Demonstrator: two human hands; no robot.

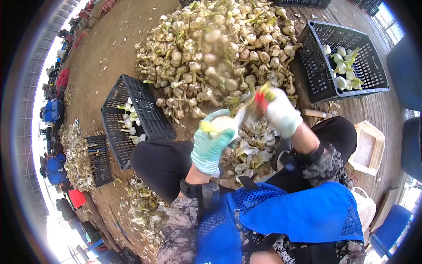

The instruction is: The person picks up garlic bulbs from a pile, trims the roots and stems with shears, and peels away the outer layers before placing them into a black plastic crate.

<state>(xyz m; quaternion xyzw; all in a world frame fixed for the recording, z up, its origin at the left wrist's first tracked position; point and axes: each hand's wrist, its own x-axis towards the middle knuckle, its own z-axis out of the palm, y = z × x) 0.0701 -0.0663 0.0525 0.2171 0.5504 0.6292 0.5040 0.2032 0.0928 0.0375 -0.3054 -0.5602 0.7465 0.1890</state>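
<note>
My left hand [212,143], in a pale green-striped glove, is wrapped round a white garlic bulb [222,125] with a yellow-green stem. Close to its right, my right hand [281,112], in a whitish glove, is closed on a knife with a red handle [262,102]. The knife's blade [240,115] points toward the bulb and is blurred by motion. A large heap of untrimmed garlic [206,53] lies beyond both hands. Loose peelings [250,154] cover the floor beneath them.
Black crates holding white bulbs stand at the left [151,114] and upper right [310,66]. A wooden-rimmed tray [380,145] lies at the right, near a wooden handle [314,113]. Several people [52,112] and more garlic piles [79,158] are at the far left.
</note>
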